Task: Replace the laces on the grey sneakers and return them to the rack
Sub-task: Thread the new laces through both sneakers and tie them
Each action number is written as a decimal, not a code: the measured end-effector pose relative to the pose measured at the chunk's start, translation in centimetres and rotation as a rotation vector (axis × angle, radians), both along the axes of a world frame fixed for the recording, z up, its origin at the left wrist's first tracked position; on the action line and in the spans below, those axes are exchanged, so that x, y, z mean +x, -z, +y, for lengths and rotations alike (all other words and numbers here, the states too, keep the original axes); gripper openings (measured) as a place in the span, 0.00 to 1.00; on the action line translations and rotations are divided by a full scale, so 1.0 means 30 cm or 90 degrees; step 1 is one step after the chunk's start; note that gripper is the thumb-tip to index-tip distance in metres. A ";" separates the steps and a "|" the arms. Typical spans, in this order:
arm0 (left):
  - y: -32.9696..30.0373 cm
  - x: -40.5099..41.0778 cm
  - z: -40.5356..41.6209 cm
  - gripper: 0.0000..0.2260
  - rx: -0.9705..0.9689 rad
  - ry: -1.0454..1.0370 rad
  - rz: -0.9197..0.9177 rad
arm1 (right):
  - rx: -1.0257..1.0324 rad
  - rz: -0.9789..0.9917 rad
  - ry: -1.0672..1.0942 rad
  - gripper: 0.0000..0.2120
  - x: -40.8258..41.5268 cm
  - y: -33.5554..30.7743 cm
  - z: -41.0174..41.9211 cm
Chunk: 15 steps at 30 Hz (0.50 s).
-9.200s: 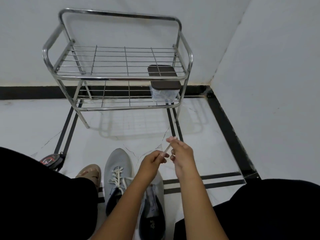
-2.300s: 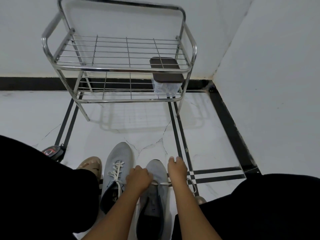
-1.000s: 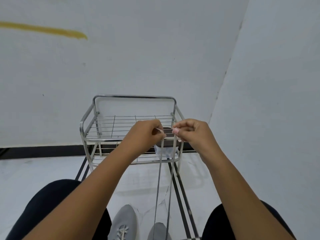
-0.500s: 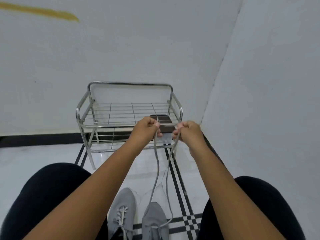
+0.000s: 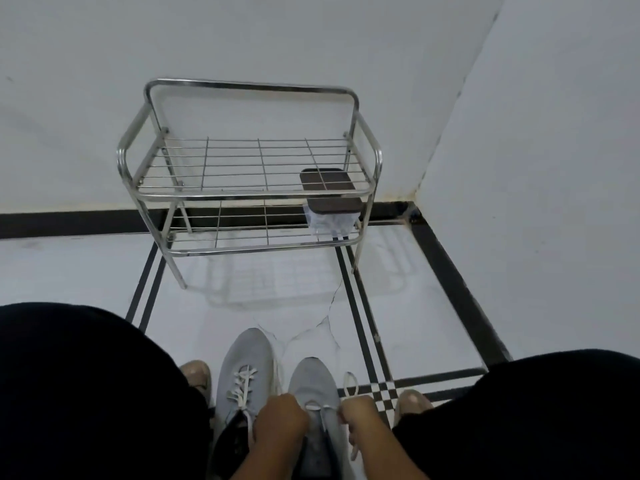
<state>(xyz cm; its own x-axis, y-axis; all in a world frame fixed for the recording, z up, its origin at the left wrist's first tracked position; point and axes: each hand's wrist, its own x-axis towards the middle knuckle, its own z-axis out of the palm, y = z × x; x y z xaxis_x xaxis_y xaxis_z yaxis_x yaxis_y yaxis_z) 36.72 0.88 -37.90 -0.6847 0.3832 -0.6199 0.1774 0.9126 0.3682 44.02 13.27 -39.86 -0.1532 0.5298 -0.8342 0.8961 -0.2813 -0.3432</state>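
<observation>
Over the right sneaker (image 5: 313, 386), left hand (image 5: 280, 424) and right hand (image 5: 360, 419) each pinch its lace (image 5: 320, 410).

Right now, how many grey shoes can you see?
2. The left sneaker, mostly laced, lies on the floor beside the right sneaker, which both hands are working on at the bottom of the view. The rack holds no shoes.

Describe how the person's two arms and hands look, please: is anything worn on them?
Both forearms are bare, with no sleeves in view. The left hand and the right hand wear no gloves. No rings, watch or bracelets show. Fingernails cannot be seen clearly.
</observation>
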 end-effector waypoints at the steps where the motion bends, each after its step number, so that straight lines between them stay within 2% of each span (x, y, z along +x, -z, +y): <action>1: 0.017 -0.010 0.010 0.16 -0.002 0.019 -0.016 | -0.039 0.026 -0.006 0.06 0.000 0.027 0.022; 5: 0.057 -0.014 0.023 0.18 -0.011 0.109 -0.049 | -0.104 0.131 0.143 0.08 0.014 0.100 0.014; 8: 0.099 -0.016 0.028 0.18 -0.037 0.126 -0.052 | -0.134 0.143 0.199 0.07 0.009 0.152 0.007; 10: 0.115 -0.018 0.029 0.17 -0.055 0.111 -0.057 | -0.108 0.086 0.227 0.11 -0.036 0.178 0.010; 12: 0.125 -0.018 0.031 0.17 -0.064 0.102 -0.057 | -0.040 0.016 0.201 0.18 -0.046 0.185 0.010; 13: 0.127 -0.019 0.029 0.17 -0.065 0.099 -0.062 | -0.018 0.012 0.202 0.18 -0.045 0.188 0.007; 15: 0.131 -0.019 0.032 0.17 -0.048 0.100 -0.071 | -0.061 0.039 0.172 0.06 -0.061 0.180 -0.002</action>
